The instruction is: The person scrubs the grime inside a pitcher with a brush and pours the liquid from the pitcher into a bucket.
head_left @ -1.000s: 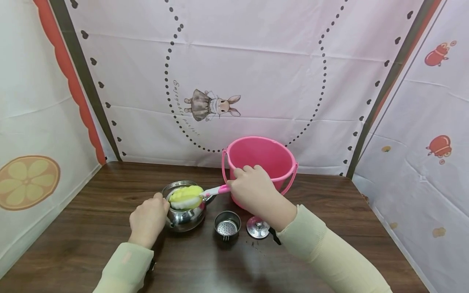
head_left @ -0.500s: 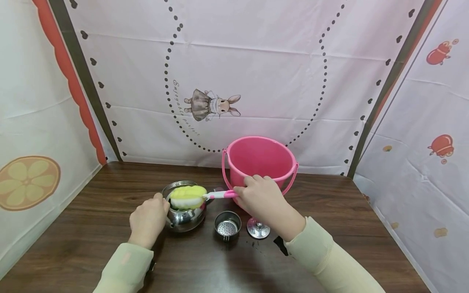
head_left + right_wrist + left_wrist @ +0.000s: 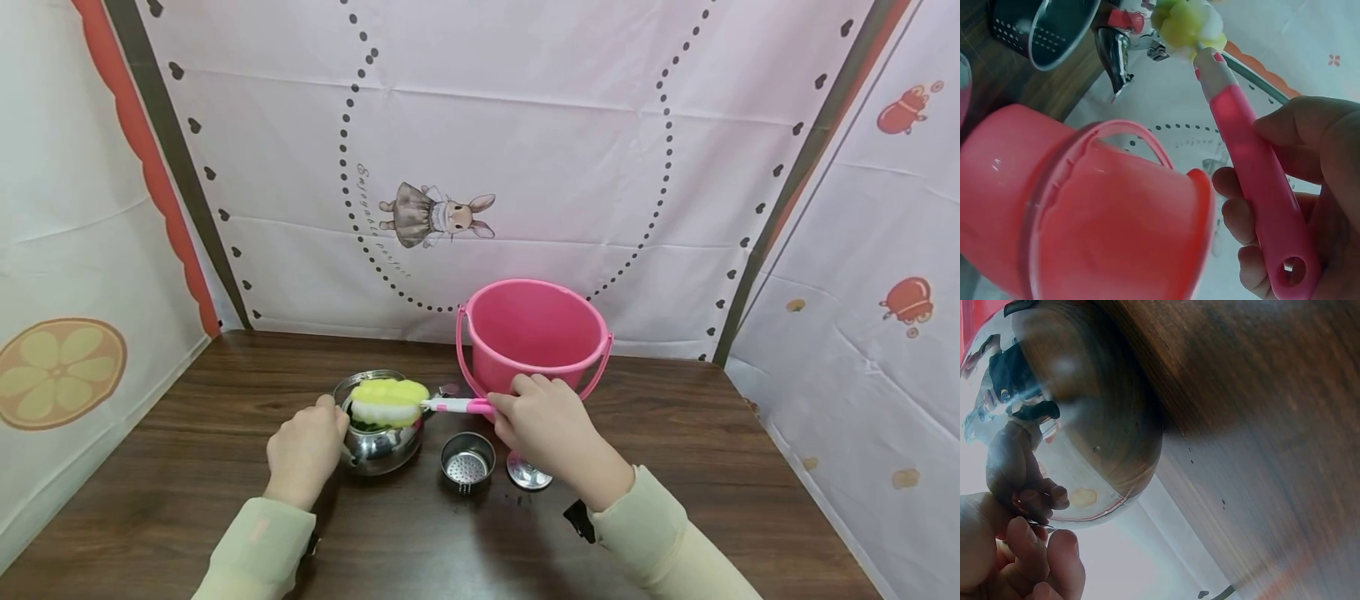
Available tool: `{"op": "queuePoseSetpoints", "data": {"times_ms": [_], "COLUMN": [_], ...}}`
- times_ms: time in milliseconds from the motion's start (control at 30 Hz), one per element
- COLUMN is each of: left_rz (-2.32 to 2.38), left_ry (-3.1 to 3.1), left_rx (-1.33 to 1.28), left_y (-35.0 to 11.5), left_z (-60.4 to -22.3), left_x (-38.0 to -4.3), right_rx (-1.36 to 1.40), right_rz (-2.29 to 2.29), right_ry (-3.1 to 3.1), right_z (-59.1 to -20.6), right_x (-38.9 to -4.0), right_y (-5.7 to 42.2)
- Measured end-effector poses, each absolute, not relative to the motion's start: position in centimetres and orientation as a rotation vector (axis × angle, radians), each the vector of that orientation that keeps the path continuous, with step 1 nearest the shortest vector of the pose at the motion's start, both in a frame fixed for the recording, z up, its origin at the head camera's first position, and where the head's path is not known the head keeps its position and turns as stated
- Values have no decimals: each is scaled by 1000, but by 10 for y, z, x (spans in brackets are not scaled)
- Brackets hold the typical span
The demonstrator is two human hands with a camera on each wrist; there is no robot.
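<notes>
My left hand (image 3: 306, 450) grips the rim side of a shiny steel teapot (image 3: 378, 457), with fingertips curled at its edge in the left wrist view; the palm hides the gripped part. A bottle brush (image 3: 390, 403) with a yellow and white sponge head lies over the teapot's open mouth, its lower edge overlapping the opening. My right hand (image 3: 551, 429) holds the brush by its pink handle (image 3: 1250, 156), thumb on one side and fingers curled round the other. Between the hands stands a perforated steel strainer cup (image 3: 467, 468). A round steel lid (image 3: 528, 475) sits partly under the right hand.
A pink bucket (image 3: 491, 371) with its carrying handle lowered stands behind the right hand, close to the back cloth (image 3: 300, 167). Dark specks mark the brown wooden table (image 3: 420, 550) near the lid. Printed cloth walls enclose the table at both sides.
My right hand has moved right and nearer to me, and the brush has levelled out. Its sponge head has shifted slightly right over the teapot. The left hand and teapot stay in place.
</notes>
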State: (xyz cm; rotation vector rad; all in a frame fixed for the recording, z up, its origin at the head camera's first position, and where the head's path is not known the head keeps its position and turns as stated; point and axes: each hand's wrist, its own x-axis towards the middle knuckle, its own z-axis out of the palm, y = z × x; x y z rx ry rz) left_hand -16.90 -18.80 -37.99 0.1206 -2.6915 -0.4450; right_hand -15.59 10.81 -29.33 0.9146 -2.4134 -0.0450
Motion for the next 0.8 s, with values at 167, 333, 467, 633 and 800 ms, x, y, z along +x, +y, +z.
{"op": "queuePoseSetpoints", "data": {"times_ms": [167,333,467,633,800], "left_rz": [-447,-453,-455,-456,-457], "left_ry": [-2701,-2707,-2710,-2713,-2711], "left_rx": [123,125,125,128,131], "left_y": [-188,-188,-188,-188,-188], "left_z": [-379,-379,-378,-378,-379], "left_x": [-168,-168,-168,-167,-167], "right_rx": [867,859,846,823,822], "right_rz": [16,81,127,188,286], "right_ry": [-2452,-2446,-2445,-2501,-2583], "right_z": [-305,-317,-326,-332,-335], "right_x": [-152,-149,-145,-141,-137], "right_y": [112,115,117,120,121]}}
